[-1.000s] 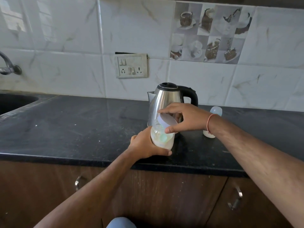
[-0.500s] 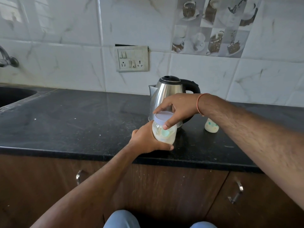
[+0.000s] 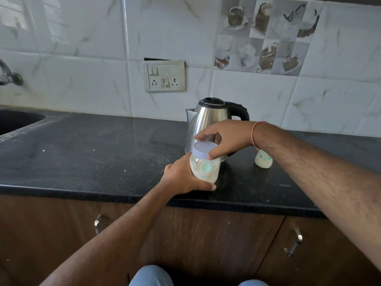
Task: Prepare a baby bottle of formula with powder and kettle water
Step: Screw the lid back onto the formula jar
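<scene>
Black speckled stone countertop runs wall to wall, dusty in patches. On it, a stainless steel electric kettle with black lid and handle stands near the back, and a small white patterned bottle stands just right of it.

Bare forearms — orange thread band at right wrist — pale-blue trousers

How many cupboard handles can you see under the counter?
2: one handle on the left cupboard door beside the left forearm, another handle on the right door below the right forearm. The arms may hide more.
</scene>
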